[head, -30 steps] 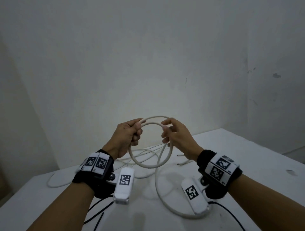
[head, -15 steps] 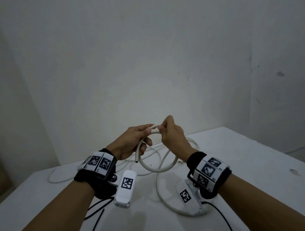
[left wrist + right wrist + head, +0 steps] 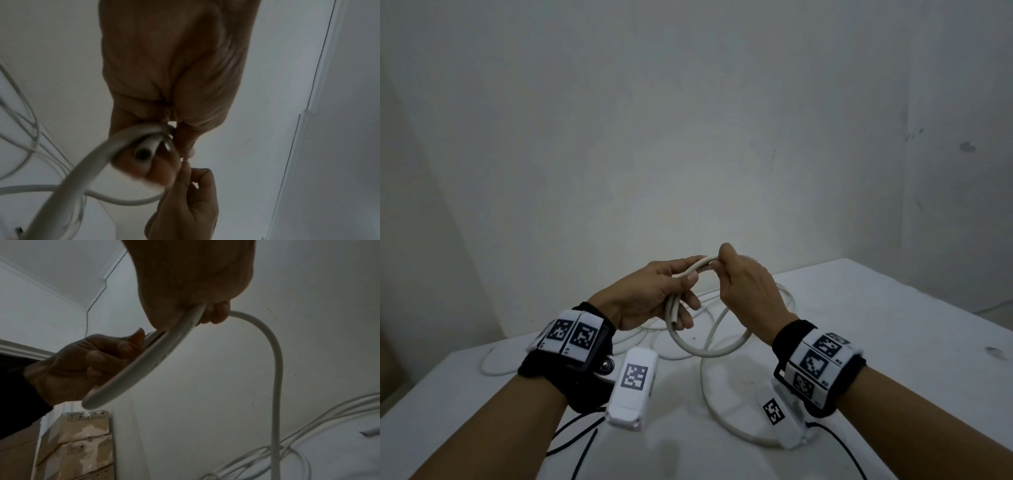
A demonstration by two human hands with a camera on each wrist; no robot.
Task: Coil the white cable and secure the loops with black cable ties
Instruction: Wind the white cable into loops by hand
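Note:
A thick white cable (image 3: 714,353) forms a small loop held above the table between both hands. My left hand (image 3: 654,294) grips the loop's left side, where two strands overlap and the cut hollow end (image 3: 142,153) points down past my fingers. My right hand (image 3: 743,287) pinches the top of the loop (image 3: 185,324) right next to my left thumb. From the right hand the cable (image 3: 274,386) drops to the table and joins the loose strands (image 3: 722,411) lying there. No black cable ties can be made out.
The white table (image 3: 893,325) stands in a corner against bare walls. Loose cable loops (image 3: 496,363) spread over its far left part. Thin black leads (image 3: 575,438) run from my wrist devices near the front edge. Cardboard boxes (image 3: 82,443) stand off to the side.
My hands have come together: the right hand moved left along the loop's top until it meets the left thumb. The loop shrank and a second strand now lies in my left hand.

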